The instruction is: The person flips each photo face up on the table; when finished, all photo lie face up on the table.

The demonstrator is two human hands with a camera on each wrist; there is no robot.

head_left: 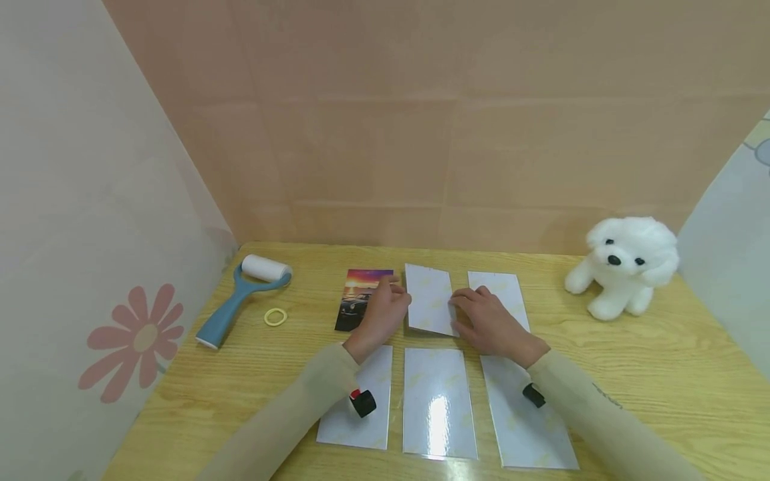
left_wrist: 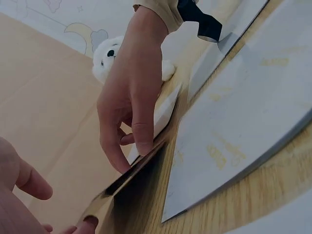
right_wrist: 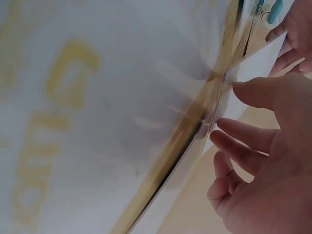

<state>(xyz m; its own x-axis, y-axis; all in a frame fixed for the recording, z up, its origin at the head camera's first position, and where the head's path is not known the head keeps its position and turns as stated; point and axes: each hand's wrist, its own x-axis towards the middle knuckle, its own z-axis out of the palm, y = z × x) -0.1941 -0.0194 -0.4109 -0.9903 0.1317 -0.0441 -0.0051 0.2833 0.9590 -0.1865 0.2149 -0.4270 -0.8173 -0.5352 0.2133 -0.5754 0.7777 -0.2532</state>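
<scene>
A white-backed picture card (head_left: pixel 430 300) stands tilted off the table in the back row's middle, its dark underside showing in the left wrist view. My left hand (head_left: pixel 380 314) pinches its left edge with the fingertips. At the opposite edge my right hand (head_left: pixel 496 324) holds it between thumb and fingers, seen closely in the right wrist view. Left of it lies a face-up card (head_left: pixel 356 304) with a dark car under a sunset, partly hidden by my left hand. Another white card (head_left: pixel 499 287) lies on the right, partly behind my right hand.
Three white cards lie in the front row: left (head_left: pixel 375 421), middle (head_left: pixel 438 401) and right (head_left: pixel 529 437). A blue-handled lint roller (head_left: pixel 231 310) and a yellow ring (head_left: pixel 275 317) are at the left of the wooden table (head_left: pixel 650 381). A white plush dog (head_left: pixel 628 264) sits back right.
</scene>
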